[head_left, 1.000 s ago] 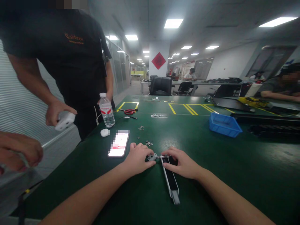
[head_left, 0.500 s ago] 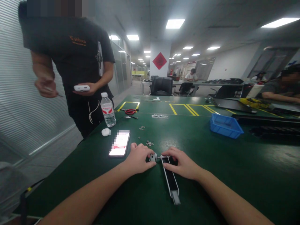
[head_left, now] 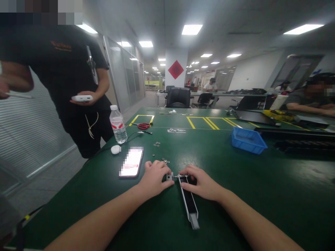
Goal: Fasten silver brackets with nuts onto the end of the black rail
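My left hand (head_left: 155, 179) grips a small grey metal bracket (head_left: 170, 177) between thumb and fingers. A thin shaft runs from the bracket toward the top end of a long white-edged frame (head_left: 188, 198) with a dark middle. My right hand (head_left: 201, 182) is closed on that top end, thumb on the near part and fingers over the far edge. The frame slants toward me, with a grey tab (head_left: 194, 221) at its lower end. Several small metal rings (head_left: 165, 161) lie just beyond my left hand, and others (head_left: 156, 144) sit farther back.
A lit phone (head_left: 131, 162), a white case (head_left: 115, 150) and a water bottle (head_left: 119, 126) stand on the left. Red-handled scissors (head_left: 143, 126) lie behind them. A blue bin (head_left: 248, 140) is at the right. A person (head_left: 75, 80) stands at the left, holding a white device.
The view has shifted slightly, and the standing person appears farther left with an arm raised. Both my hands keep their holds on the bracket and frame.
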`<state>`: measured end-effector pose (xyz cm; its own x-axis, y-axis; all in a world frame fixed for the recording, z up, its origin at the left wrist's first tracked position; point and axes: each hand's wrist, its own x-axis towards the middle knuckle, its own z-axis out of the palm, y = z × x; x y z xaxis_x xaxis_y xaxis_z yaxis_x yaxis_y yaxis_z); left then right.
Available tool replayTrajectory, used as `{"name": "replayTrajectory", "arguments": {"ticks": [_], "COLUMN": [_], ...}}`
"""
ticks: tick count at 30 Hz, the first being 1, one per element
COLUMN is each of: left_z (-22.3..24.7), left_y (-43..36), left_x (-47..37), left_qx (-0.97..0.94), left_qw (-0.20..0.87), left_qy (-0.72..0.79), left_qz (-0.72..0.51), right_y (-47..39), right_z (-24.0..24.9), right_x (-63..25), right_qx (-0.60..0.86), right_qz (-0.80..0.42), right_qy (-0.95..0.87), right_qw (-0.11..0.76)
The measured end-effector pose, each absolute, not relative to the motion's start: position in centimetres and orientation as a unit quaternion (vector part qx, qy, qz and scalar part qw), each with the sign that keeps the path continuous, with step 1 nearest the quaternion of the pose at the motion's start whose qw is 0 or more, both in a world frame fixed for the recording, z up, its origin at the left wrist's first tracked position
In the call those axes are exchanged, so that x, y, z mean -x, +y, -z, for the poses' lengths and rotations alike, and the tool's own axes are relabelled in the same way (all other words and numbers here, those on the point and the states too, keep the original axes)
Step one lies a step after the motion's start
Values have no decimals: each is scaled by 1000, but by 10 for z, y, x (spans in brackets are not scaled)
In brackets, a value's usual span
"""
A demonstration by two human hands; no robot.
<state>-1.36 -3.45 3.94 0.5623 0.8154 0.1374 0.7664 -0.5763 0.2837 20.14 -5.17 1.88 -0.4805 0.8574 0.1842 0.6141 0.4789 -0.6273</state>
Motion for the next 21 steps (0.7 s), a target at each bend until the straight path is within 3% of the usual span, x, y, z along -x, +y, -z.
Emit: {"name": "replayTrajectory", "arguments": {"ticks": [21], "left_z": [-27], "left_y": [-34], "left_x": [7], "left_qx": [-890], "left_qw": [90], "left_qy": [422], "left_qz": [-145], "right_y": [-50], "right_z": [-17], "right_x": [-202], "right_qx": [436], "right_qz": [-233], "right_qy": [-828], "right_qw": [263]}}
